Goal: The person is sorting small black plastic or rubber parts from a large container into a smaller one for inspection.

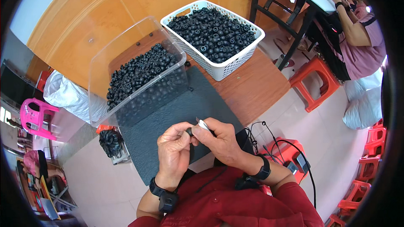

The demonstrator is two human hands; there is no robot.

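Observation:
Over the dark mat [202, 96], both my hands are close together, almost touching. My left hand [173, 153] pinches a small round black part [189, 132] between thumb and fingertips. In my right hand [222, 142] is a small knife [203, 124], with a whitish piece and a short blade tip showing above the fingers; most of it is hidden. Beyond my hands, a clear plastic bin [145, 87] holds a heap of small black ring-like parts [141, 67]. A white perforated basket [225, 70] beside it is filled with larger-looking round black parts [212, 33] with holes.
The brown wooden table [256, 88] carries mat and containers. A black bag [111, 143] hangs at its left. Right of me, cables and devices lie on a red stool [290, 155]. A person in pink [362, 46] works at another table; another red stool [315, 82] stands nearby.

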